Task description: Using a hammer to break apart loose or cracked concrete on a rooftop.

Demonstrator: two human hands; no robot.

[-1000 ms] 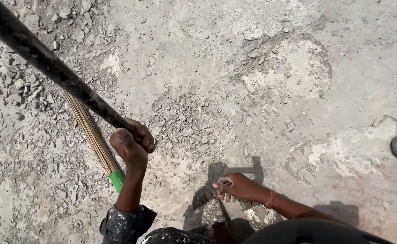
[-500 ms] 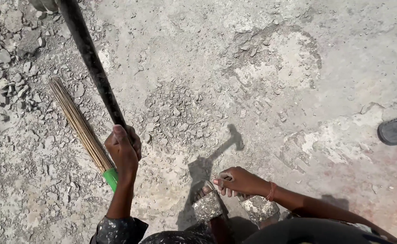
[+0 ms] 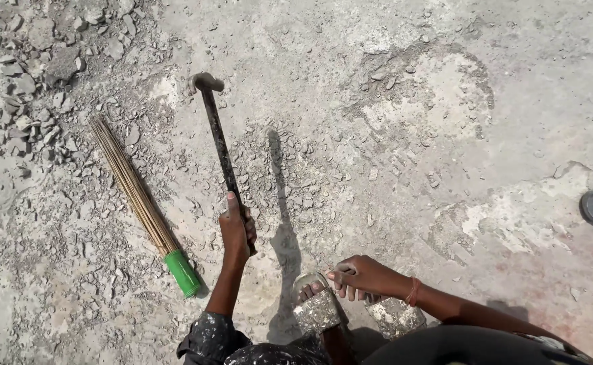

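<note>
One head-worn camera looks steeply down from standing height at the rubble-strewn concrete ground [image 3: 391,169] before the person.

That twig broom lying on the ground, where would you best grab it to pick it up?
Probably by the green handle, coming from above. The broom lies flat on the gravelly concrete, its handle end nearest the person; the handle is solid and bound, while the thin twigs splay loosely at the far end. The left hand grips the hammer beside it.

A dark, paint-flecked fabric sleeve [image 3: 210,332] covers the left arm up to the forearm. On the right wrist sits a thin orange thread band [image 3: 413,292]. Just left of that band, two dust-caked grey sandals [image 3: 318,312] cover bare-toed feet.
</note>
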